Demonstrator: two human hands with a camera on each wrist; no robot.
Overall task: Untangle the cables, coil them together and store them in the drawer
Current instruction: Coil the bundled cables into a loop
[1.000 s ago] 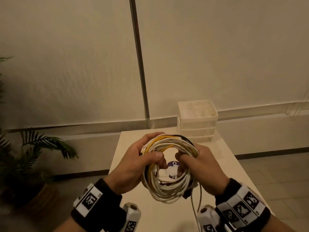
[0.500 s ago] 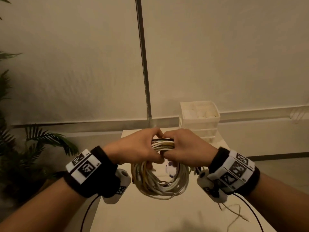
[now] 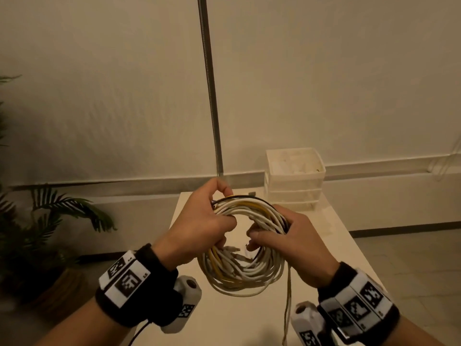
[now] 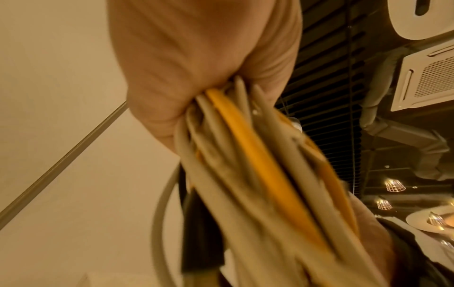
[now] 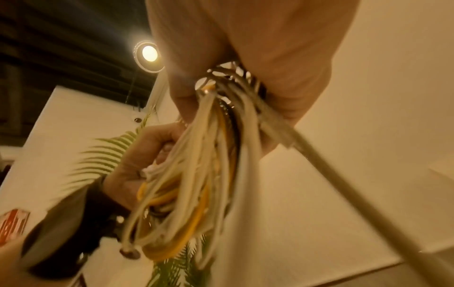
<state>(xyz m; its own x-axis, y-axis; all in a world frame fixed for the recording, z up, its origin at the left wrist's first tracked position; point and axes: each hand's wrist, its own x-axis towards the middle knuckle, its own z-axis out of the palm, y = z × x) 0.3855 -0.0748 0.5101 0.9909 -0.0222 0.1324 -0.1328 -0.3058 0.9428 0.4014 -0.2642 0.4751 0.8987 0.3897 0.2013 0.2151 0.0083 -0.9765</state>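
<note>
A round coil of cables (image 3: 243,270), mostly white with a yellow strand and a black one, is held above the white table (image 3: 249,318). My left hand (image 3: 199,228) grips the coil's upper left side, fingers curled round the strands (image 4: 245,155). My right hand (image 3: 289,243) grips its right side, fingers wrapped through the loop (image 5: 221,136). One loose cable end (image 3: 288,303) hangs down from the right hand toward the near table edge. The white drawer unit (image 3: 294,181) stands at the table's far right corner, its drawers shut.
A potted palm (image 3: 37,233) stands on the floor left of the table. A thin metal pole (image 3: 212,108) rises behind the table's far edge. Tiled floor (image 3: 411,258) lies to the right.
Both hands came together at the coil's top, then parted again; now the left grips the upper left and the right the right side. The coil has tilted to show its ring.
</note>
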